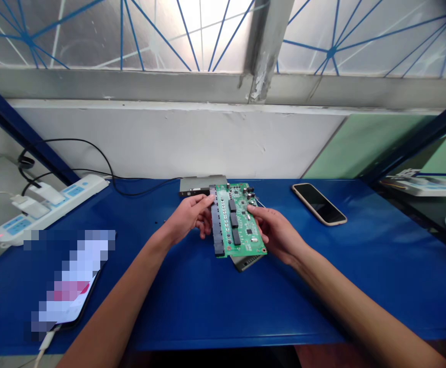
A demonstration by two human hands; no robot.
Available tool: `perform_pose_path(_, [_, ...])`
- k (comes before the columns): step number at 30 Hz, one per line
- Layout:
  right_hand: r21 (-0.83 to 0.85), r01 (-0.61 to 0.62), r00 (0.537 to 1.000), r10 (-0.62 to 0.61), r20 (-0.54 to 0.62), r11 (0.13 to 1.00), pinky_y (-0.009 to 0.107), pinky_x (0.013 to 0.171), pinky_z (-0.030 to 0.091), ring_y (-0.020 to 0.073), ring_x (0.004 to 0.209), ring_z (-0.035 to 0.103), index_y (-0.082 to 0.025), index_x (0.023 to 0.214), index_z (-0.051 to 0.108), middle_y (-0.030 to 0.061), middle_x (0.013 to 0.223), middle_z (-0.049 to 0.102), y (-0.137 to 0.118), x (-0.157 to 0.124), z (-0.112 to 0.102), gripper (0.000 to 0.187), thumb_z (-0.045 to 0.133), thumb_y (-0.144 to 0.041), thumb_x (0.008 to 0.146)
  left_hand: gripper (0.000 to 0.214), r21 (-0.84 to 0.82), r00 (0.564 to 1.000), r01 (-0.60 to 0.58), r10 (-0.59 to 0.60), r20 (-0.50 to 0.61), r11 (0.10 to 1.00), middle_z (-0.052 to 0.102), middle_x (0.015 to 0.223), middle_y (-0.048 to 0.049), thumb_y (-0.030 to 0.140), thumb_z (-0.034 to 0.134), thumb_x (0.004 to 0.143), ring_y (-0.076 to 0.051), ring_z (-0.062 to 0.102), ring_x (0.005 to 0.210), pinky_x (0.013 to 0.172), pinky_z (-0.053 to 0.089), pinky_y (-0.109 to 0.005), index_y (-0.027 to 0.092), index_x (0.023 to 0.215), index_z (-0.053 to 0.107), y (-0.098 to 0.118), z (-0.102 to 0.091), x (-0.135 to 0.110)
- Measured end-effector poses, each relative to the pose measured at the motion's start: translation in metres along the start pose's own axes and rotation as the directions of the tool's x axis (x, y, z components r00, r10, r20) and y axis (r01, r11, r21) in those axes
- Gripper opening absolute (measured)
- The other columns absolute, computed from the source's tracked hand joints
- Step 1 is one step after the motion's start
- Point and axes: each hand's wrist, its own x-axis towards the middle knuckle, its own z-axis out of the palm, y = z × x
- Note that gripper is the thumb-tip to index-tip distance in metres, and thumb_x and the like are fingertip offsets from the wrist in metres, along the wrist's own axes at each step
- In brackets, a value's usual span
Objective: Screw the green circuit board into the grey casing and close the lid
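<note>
A green circuit board point(238, 220) with a row of black port connectors along its left edge is held above the blue bench. My left hand point(190, 217) grips that connector edge, and my right hand point(272, 230) holds the opposite edge, with fingers under the board. Beneath it lies a grey metal casing point(246, 262), partly hidden by the board. A further grey metal piece point(202, 184) shows behind the board at the far side; I cannot tell whether it belongs to the same casing.
A smartphone point(318, 203) lies face up to the right on the blue bench point(192, 317). A second phone point(69, 281), blurred out and plugged into a white cable, sits at the front left. A white power strip point(50, 207) with plugs and black cables point(104, 174) lies at the back left.
</note>
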Motion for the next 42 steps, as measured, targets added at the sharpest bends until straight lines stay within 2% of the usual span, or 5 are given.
perform_pose_path(11, [-0.162, 0.082, 0.995, -0.090, -0.045, 0.983, 0.024, 0.038, 0.012, 0.0038, 0.031, 0.024, -0.019, 0.051, 0.052, -0.0062, 0.033, 0.043, -0.007, -0.005, -0.002, 0.051, 0.075, -0.048, 0.086, 0.035, 0.150, 0.986, -0.115, 0.131, -0.103, 0.982, 0.055, 0.055, 0.0050, 0.052, 0.066, 0.092, -0.008, 0.052, 0.040, 0.032, 0.039, -0.017, 0.019, 0.085, 0.057, 0.000, -0.004, 0.002])
perform_pose_path(20, [0.002, 0.161, 0.986, -0.161, -0.037, 0.987, 0.023, 0.043, 0.041, 0.0161, 0.056, 0.069, -0.016, 0.086, 0.077, 0.0096, 0.087, 0.078, -0.014, -0.004, -0.002, 0.021, 0.078, -0.034, 0.075, 0.040, -0.026, 0.981, -0.194, 0.194, -0.019, 0.981, 0.078, 0.097, -0.0135, 0.039, 0.073, 0.086, -0.025, 0.077, 0.080, 0.058, 0.060, -0.027, 0.015, 0.114, 0.060, 0.010, -0.011, -0.006])
perform_pose_path(32, [-0.109, 0.263, 0.960, -0.271, -0.066, 0.959, 0.024, 0.048, 0.047, 0.0095, 0.052, 0.048, -0.024, 0.095, 0.059, -0.0075, 0.066, 0.057, 0.000, 0.001, 0.000, 0.037, 0.087, -0.036, 0.074, 0.056, -0.046, 0.986, -0.133, 0.128, -0.103, 0.990, 0.067, 0.076, 0.0004, 0.041, 0.080, 0.081, -0.010, 0.060, 0.058, 0.051, 0.046, -0.018, 0.018, 0.125, 0.055, 0.010, -0.007, -0.007])
perform_pose_path(38, [-0.124, 0.221, 0.973, -0.227, -0.037, 0.967, 0.025, 0.061, 0.052, 0.0131, 0.069, 0.062, -0.028, 0.126, 0.046, -0.0049, 0.083, 0.068, 0.006, 0.004, 0.003, 0.065, 0.085, -0.036, 0.075, 0.066, -0.064, 0.990, -0.110, 0.115, 0.082, 0.992, 0.071, 0.091, -0.0067, 0.038, 0.084, 0.077, -0.014, 0.065, 0.068, 0.053, 0.051, -0.020, 0.017, 0.133, 0.056, 0.007, -0.001, -0.007])
perform_pose_path(42, [-0.151, 0.148, 0.989, -0.149, 0.003, 0.977, 0.031, 0.075, 0.055, 0.0155, 0.078, 0.067, -0.024, 0.123, 0.055, -0.0016, 0.084, 0.070, 0.005, 0.001, 0.005, 0.053, 0.081, -0.040, 0.080, 0.059, -0.048, 0.974, -0.138, 0.145, 0.175, 0.989, 0.071, 0.093, -0.0077, 0.035, 0.084, 0.078, -0.015, 0.067, 0.072, 0.055, 0.054, -0.021, 0.018, 0.129, 0.060, 0.006, 0.009, -0.010])
